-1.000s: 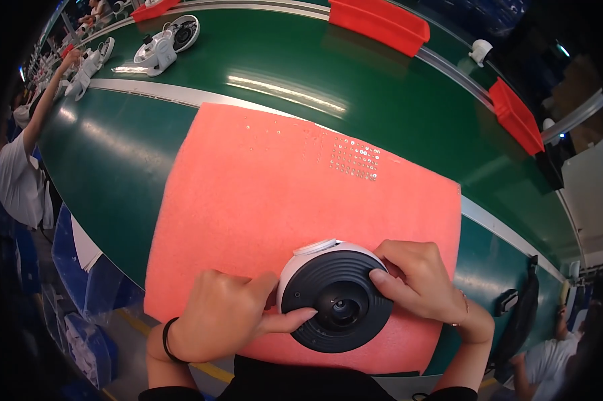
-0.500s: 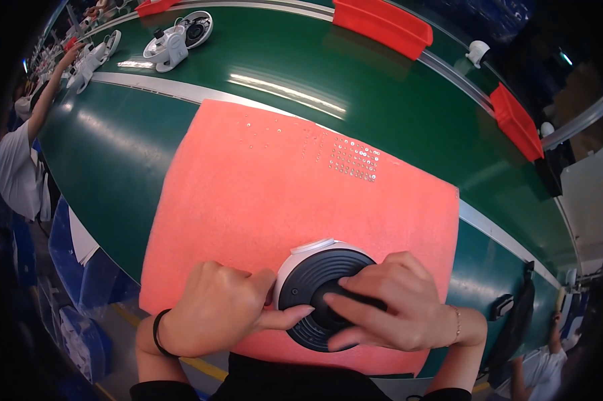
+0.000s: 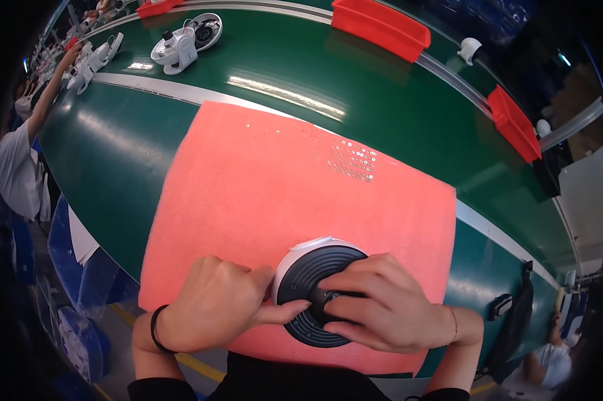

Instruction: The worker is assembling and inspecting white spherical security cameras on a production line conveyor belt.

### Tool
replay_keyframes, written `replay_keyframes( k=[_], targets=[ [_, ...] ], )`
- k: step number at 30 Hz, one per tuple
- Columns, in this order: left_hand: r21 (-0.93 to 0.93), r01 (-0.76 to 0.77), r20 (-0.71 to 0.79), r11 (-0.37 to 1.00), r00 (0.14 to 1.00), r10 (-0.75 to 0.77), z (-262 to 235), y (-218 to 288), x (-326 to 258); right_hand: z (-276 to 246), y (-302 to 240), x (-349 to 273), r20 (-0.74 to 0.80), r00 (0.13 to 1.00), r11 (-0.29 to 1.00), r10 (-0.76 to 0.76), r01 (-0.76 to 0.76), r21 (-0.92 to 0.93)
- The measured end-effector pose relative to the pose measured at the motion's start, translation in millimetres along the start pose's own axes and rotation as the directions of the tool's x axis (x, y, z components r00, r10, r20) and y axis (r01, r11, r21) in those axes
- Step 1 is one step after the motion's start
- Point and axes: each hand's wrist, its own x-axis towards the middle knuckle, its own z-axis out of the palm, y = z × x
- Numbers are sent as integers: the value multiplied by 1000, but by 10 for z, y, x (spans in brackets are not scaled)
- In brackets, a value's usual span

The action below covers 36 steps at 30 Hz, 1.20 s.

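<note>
A round white device (image 3: 284, 271) with a black, ring-ridged face (image 3: 308, 264) lies on the pink foam mat (image 3: 228, 200), close to my body. My left hand (image 3: 214, 304) holds it by its left rim, thumb laid over the black face and the other fingers curled at the side. Over the right half is my right hand (image 3: 381, 304), fingers bent and closed round the dark centre piece (image 3: 327, 297). Those fingertips partly cover the centre, so its shape is only partly visible. Rows of small shiny metal rings (image 3: 355, 160) lie at the mat's far right.
Beyond the mat runs a green conveyor belt (image 3: 274, 50) carrying a white fan-like unit (image 3: 181, 50). Red bins (image 3: 381, 30) line its far side. At the left another person's arm (image 3: 47, 97) reaches over white units. A dark small object (image 3: 500, 306) lies right of the mat.
My right fingers have shifted round the centre piece, exposing more of its middle. The white unit on the belt has moved slightly right. My left hand keeps its hold.
</note>
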Motion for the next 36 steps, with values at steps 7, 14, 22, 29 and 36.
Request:
replay_keyframes(
  k=[7, 14, 22, 29, 36],
  targets=[
    [28, 106, 58, 994, 993, -108, 7, -41, 10, -164, -67, -1, 146, 952, 960, 269, -277, 38],
    [-725, 372, 397, 580, 913, -89, 267, -108, 93, -10, 97, -240, 395, 661, 295, 638, -684, 668],
    [-662, -60, -104, 747, 995, -12, -29, 79, 240, -135, 174, 65, -11, 766, 659, 643, -546, 516],
    [-627, -168, -206, 761, 977, 46, -183, -60, 497, -262, 312, 306, -273, 780, 771, 563, -377, 513],
    [-969, -243, -241, -45, 969, -52, -187, -465, 982, -281, 272, 704, -405, 768, 774, 497, -180, 607]
  ],
)
